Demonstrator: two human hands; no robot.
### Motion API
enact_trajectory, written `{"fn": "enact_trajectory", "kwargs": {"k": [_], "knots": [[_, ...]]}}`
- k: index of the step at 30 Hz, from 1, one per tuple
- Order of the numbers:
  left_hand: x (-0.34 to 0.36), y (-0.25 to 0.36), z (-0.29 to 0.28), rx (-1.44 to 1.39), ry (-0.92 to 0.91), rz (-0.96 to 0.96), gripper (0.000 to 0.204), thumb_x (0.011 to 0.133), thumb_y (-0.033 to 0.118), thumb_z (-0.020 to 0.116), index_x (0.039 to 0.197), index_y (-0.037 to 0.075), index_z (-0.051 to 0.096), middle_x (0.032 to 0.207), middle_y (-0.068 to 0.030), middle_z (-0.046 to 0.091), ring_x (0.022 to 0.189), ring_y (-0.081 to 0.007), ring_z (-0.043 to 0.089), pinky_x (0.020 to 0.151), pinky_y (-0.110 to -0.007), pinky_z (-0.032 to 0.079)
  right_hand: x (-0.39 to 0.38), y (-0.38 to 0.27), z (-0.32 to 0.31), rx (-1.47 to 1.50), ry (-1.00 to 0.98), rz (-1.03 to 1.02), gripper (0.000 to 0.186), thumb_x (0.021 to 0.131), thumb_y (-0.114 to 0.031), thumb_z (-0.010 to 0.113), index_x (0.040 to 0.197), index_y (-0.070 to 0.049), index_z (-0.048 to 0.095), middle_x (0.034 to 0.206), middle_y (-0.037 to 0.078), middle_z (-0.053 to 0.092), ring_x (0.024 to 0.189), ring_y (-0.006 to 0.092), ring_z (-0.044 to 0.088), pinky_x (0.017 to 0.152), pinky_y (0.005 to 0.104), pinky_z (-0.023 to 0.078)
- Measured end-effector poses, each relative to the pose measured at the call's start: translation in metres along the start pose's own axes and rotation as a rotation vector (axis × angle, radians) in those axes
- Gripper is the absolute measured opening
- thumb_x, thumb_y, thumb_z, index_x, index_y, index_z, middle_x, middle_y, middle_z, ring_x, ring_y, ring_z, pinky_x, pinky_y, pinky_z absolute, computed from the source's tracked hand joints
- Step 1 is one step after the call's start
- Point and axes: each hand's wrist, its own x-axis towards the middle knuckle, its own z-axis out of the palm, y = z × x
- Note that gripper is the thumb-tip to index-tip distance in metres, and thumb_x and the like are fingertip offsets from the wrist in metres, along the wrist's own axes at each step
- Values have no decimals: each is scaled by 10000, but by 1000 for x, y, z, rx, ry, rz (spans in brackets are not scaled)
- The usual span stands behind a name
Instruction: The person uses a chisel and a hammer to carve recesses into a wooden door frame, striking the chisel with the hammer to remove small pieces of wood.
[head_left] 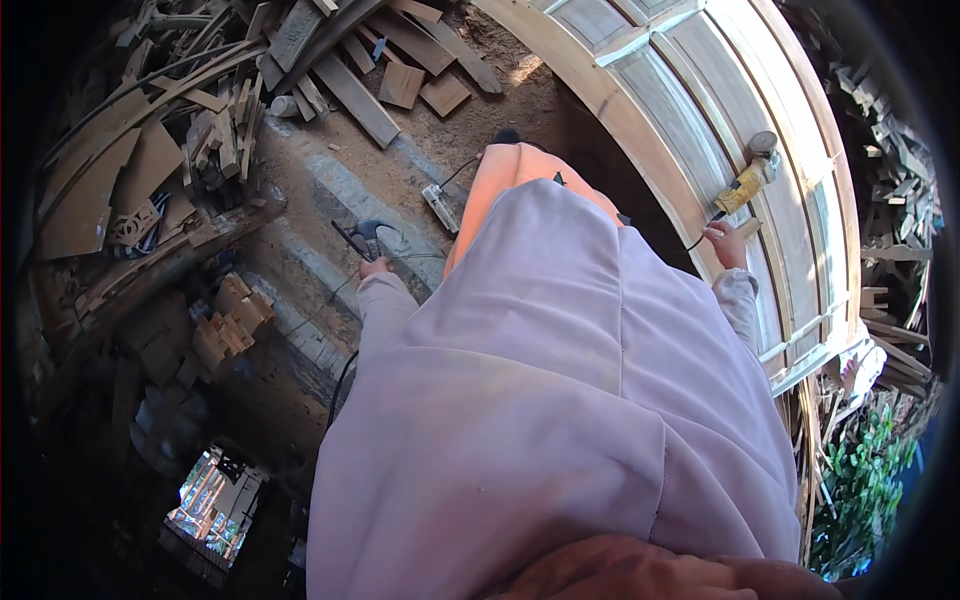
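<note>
Two hands of mine are out, one on each side of my pale lilac sweatshirt. My left hand (374,266) hangs low at the end of a straight arm, fingers curled shut around a black power cord (357,240) that loops dark and thin over the dusty ground. My right hand (726,243) reaches out to the side, fingers pinched together on the cable end just below one yellow angle grinder (748,178), which lies on the long wooden door frame (668,120). That frame is pale, smooth and panelled, its rails bending toward the rim. One white power strip (439,207) sits on the ground near my left side. Rough offcuts of scrap wood (390,70) lie heaped beyond it, flat boards and carved pieces.
</note>
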Motion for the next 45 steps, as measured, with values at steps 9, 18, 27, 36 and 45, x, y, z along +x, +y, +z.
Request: {"fn": "enact_trajectory", "kwargs": {"k": [9, 18, 27, 36, 45], "knots": [[-40, 209, 58, -1271, -787, 267, 281, 806, -45, 582, 1038, 103, 526, 1126, -150, 605, 767, -188, 591, 753, -328, 523, 27, -100, -58, 226, 238, -343, 370, 873, -289, 642, 1130, -23, 630, 1070, 99, 664, 1012, 188, 615, 887, 301, 457], [-226, 326, 137, -1019, -1377, 338, 142, 873, 72, 617, 998, 79, 551, 1107, -139, 625, 1003, -231, 620, 945, -361, 481, -20, -354, -36, 990, -606, -338, 414, 979, -409, 444, 1150, -64, 593, 1067, 53, 632, 946, 120, 591, 867, 277, 424], [-246, 318, 252, -432, -1161, 478, 320, 977, 258, 470, 1138, -15, 516, 1003, -144, 657, 832, -208, 643, 755, -324, 536, 23, -360, 27, 996, -305, -199, 411, 891, -436, 605, 887, -25, 621, 659, -7, 537, 526, 81, 479, 501, 247, 418], [-183, 356, 365, -536, -1024, -11, 229, 991, 271, 400, 867, 88, 462, 644, -23, 475, 506, -149, 479, 478, -289, 442, 101, -367, 68, 1399, -197, 171, 287, 760, -174, 747, 941, -23, 583, 694, 24, 604, 452, 41, 464, 400, 180, 385], [-113, 405, 400, 139, -482, 1081, 249, 832, 96, 558, 1059, 2, 514, 1084, -219, 555, 1024, -358, 574, 893, -511, 460, 184, -386, 85, 1435, -55, 307, 336, 730, -86, 753, 988, 23, 568, 700, 16, 590, 465, 34, 448, 409, 169, 358]]}}
